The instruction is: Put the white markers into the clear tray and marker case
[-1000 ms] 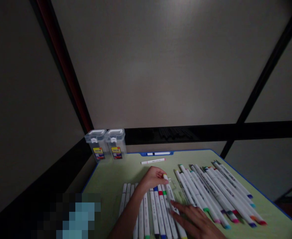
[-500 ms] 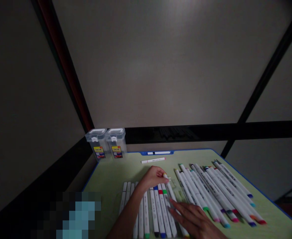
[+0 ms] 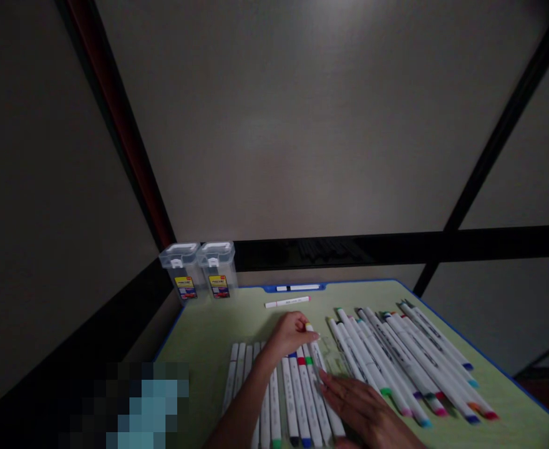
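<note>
A white marker with a yellow far end (image 3: 319,358) lies slanted at the right side of a row of white markers (image 3: 292,399). My left hand (image 3: 294,332) pinches its far tip between thumb and fingers. Against the marker's nearer half press the fingers of my right hand (image 3: 368,411), held close together, with the thumb by the near end. That near end is mostly covered. Clear plastic (image 3: 333,355) shows on the table just right of the marker. My left forearm crosses over part of the row.
Several loose white markers (image 3: 405,362) with coloured ends lie in a slanted pile on the right. A single marker (image 3: 287,302) lies crosswise at the back of the green table (image 3: 199,330). Two clear lidded boxes (image 3: 218,274) stand at its back left corner.
The marker between my hands has shifted slightly left, towards the row. My right fingers have drawn together, and the near yellow end that showed before is now covered. My left hand keeps its pinch.
</note>
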Action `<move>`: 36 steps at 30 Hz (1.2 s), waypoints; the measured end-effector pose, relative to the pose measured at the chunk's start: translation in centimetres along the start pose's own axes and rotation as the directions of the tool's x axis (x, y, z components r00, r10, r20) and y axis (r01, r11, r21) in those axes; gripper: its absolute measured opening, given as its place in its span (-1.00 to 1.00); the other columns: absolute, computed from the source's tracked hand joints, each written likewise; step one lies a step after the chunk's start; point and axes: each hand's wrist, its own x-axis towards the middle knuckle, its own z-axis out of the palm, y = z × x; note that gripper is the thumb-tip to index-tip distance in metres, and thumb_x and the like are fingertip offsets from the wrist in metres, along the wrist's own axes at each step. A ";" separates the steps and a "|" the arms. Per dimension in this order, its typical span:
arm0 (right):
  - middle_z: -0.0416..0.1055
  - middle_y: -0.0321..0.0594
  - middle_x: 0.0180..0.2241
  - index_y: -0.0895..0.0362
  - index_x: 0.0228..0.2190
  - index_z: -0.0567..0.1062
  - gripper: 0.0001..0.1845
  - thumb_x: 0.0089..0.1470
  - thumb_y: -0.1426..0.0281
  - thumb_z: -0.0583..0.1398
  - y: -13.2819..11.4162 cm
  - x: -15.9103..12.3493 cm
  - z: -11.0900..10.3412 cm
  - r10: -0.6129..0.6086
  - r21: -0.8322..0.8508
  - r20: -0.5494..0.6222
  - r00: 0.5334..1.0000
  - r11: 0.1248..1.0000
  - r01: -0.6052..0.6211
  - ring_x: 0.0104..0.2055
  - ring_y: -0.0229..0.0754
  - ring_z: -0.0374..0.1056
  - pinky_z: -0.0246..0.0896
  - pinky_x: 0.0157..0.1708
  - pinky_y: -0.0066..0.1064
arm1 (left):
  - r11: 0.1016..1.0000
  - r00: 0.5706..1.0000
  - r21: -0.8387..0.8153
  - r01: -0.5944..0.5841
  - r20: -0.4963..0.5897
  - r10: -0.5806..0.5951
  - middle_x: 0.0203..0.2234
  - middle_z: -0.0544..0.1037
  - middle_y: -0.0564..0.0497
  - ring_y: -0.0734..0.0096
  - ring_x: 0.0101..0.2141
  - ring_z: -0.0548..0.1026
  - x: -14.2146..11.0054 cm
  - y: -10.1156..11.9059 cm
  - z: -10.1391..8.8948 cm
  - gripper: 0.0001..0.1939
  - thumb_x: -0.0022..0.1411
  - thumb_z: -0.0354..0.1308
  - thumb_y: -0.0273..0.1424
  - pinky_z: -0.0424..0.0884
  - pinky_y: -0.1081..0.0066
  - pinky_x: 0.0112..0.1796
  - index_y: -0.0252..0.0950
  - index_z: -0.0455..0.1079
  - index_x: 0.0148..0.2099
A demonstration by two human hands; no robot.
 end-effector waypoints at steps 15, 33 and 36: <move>0.28 -0.08 0.01 0.13 0.01 0.32 -0.49 0.01 0.25 0.18 -0.1 0.2 -0.7 -0.043 -0.096 -0.023 0.999 0.995 0.040 -0.06 -0.09 0.34 0.30 -0.12 -0.32 | 0.998 1.000 0.064 -0.003 0.011 0.002 -0.70 0.31 0.20 0.58 -0.60 0.29 -0.3 0.6 -0.2 -0.67 -0.31 0.33 -0.39 0.18 0.53 -0.54 -0.33 0.21 -0.54; 0.27 -0.10 0.01 0.07 0.03 0.29 -0.45 0.00 0.21 0.18 0.1 0.3 -0.5 -0.051 -0.039 -0.034 0.998 0.998 0.050 -0.09 -0.10 0.36 0.32 -0.17 -0.33 | 0.986 0.997 0.152 -0.063 0.041 0.058 -0.69 0.28 0.20 0.58 -0.59 0.26 -0.2 -0.1 -0.3 -0.72 -0.22 0.28 -0.38 0.15 0.54 -0.54 -0.33 0.21 -0.52; 0.25 -0.10 0.04 0.09 0.02 0.30 -0.45 -0.04 0.29 0.22 -0.5 0.3 -0.9 0.007 -0.018 0.015 1.000 1.000 -0.007 -0.06 -0.09 0.33 0.30 -0.12 -0.31 | 0.984 0.997 0.166 -0.070 0.045 0.063 -0.68 0.28 0.20 0.57 -0.58 0.26 0.0 -0.5 -0.2 -0.73 -0.20 0.27 -0.39 0.14 0.54 -0.53 -0.33 0.21 -0.51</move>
